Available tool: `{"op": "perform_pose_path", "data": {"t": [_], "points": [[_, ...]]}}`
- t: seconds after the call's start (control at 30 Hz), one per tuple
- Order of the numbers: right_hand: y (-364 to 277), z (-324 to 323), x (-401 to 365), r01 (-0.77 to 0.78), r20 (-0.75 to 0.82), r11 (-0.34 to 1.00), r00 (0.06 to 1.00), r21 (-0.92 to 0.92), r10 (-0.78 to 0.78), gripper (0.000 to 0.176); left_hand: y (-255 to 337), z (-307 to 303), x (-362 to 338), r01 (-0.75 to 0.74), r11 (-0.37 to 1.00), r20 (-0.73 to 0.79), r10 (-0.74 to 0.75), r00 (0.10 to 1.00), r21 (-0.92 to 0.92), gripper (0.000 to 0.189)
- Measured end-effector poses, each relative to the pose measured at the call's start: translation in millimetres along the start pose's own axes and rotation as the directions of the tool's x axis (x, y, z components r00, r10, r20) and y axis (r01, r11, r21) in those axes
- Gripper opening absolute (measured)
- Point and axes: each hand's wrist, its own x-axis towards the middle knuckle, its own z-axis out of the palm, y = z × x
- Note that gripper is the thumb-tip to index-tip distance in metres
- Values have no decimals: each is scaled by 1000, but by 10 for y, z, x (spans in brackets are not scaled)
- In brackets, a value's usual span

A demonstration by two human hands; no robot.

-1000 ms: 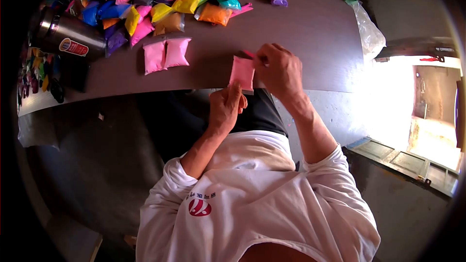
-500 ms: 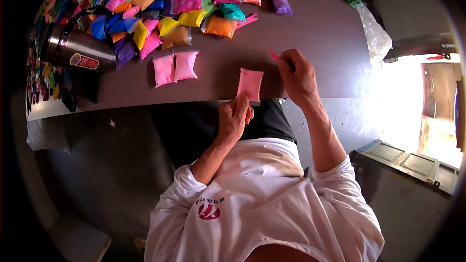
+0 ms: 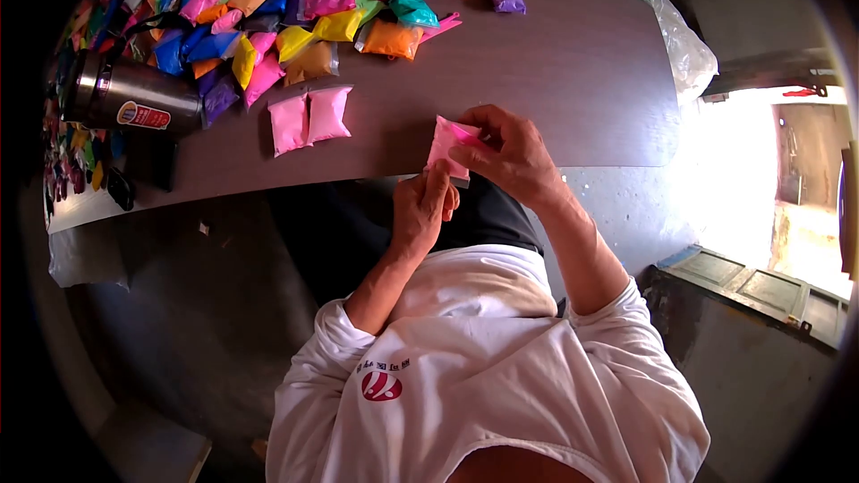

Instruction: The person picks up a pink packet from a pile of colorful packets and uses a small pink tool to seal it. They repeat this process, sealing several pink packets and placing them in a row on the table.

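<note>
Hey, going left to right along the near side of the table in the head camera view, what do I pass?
steel flask → pair of pink packets → held pink packet → right hand → clear plastic bag at the table's right edge

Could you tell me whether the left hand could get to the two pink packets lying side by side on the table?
Probably yes, once freed: the left hand grips the held packet by its lower edge, and only bare table lies between it and the two pink packets.
</note>
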Motion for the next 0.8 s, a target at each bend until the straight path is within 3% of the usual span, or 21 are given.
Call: {"op": "perform_pose_path", "data": {"t": [0.07,0.13,0.27,0.33,0.37,0.43,0.57,0.67,0.73,0.8], "points": [[-50,2,-7,8,-2,1000,1000,4,-8,30,18,5,-10,-1,1000,5,1,1000,-4,51],[-96,-18,4,-69,56,992,996,-108,75,26,18,4,-24,-3,1000,11,3,1000,-8,51],[-22,-3,-5,-88,52,994,994,-59,92,24,38,-18,-48,-3,1000,59,4,998,-17,52],[79,28,-18,-99,71,965,994,243,84,22,92,-12,-73,-12,1000,74,14,997,-22,52],[89,42,-42,-99,71,965,994,242,84,22,127,-4,-83,-32,999,76,34,997,-30,51],[43,88,-113,-151,84,785,989,601,125,21,191,13,-97,-52,998,80,55,995,-38,50],[-38,79,-165,-300,244,632,954,714,177,19,279,7,-142,-71,997,111,73,991,-23,49],[5,159,-177,-256,207,629,966,734,152,17,299,5,-188,-65,997,129,60,990,39,49],[47,213,-174,-117,95,649,993,752,69,16,298,18,-197,-60,997,128,54,990,47,49],[38,182,-197,-122,108,642,992,757,61,17,295,25,-216,-68,998,112,66,991,12,46]]}}
